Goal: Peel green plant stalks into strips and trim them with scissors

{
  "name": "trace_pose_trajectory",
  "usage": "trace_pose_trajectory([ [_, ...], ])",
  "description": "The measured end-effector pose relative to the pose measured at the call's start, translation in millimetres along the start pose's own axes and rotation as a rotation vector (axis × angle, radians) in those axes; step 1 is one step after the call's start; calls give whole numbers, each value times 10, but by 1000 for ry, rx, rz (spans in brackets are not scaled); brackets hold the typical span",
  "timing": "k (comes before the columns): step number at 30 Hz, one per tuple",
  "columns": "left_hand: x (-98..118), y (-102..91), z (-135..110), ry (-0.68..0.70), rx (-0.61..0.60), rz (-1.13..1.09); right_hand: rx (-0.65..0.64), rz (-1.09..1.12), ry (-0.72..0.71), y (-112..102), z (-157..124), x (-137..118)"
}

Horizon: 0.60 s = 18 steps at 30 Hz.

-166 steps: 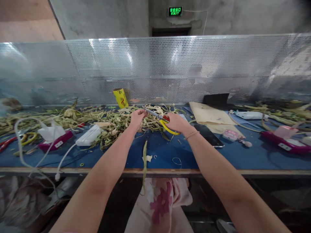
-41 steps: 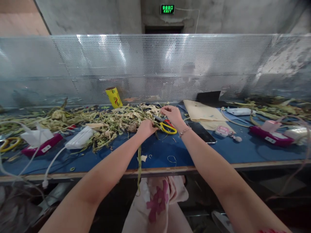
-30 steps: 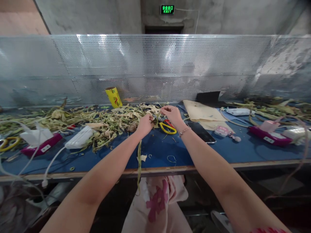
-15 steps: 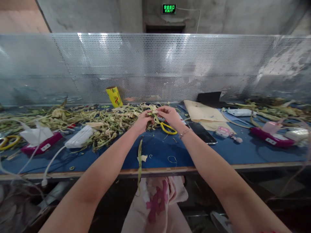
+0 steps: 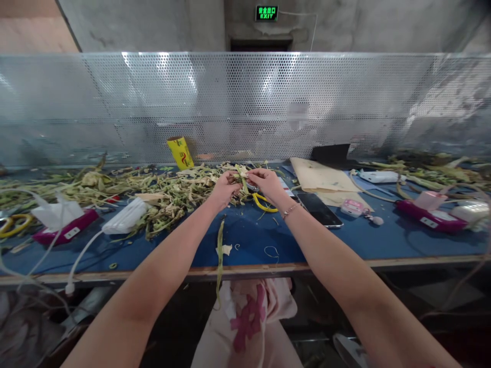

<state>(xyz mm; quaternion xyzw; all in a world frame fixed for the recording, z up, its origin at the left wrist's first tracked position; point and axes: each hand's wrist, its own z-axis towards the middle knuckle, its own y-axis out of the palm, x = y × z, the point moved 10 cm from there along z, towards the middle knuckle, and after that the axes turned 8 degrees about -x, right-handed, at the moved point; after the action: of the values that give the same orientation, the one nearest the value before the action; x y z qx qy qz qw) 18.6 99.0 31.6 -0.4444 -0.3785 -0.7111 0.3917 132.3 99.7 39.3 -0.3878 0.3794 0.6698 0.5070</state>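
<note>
My left hand (image 5: pixel 222 186) and my right hand (image 5: pixel 268 184) meet over the blue table top (image 5: pixel 345 240), both pinching a pale green plant stalk (image 5: pixel 242 174) between them. The stalk comes from a heap of dried green stems and husks (image 5: pixel 161 191) spread to the left. Yellow-handled scissors (image 5: pixel 264 202) lie on the table just under my right hand. A long green strip (image 5: pixel 220 255) hangs over the table's front edge.
A yellow roll (image 5: pixel 179 152) leans on the perforated metal screen (image 5: pixel 245 102). A black phone (image 5: pixel 318 209), brown paper (image 5: pixel 318 179), pink tissue boxes (image 5: pixel 429 217) (image 5: pixel 65 227), a white charger and cable (image 5: pixel 123 220) and other scissors (image 5: pixel 13 225) lie around.
My right hand put down the scissors. Both hands then came together and lifted a stalk out of the heap.
</note>
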Motion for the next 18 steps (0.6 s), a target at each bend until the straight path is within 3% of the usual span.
trace_pose_trajectory([
  [9,9,-12,28,33,-23,117,-6,1,5,24,1,-16],
  [18,-12,68,-2,-33,-78,123,4,-65,39,-8,-1,70],
])
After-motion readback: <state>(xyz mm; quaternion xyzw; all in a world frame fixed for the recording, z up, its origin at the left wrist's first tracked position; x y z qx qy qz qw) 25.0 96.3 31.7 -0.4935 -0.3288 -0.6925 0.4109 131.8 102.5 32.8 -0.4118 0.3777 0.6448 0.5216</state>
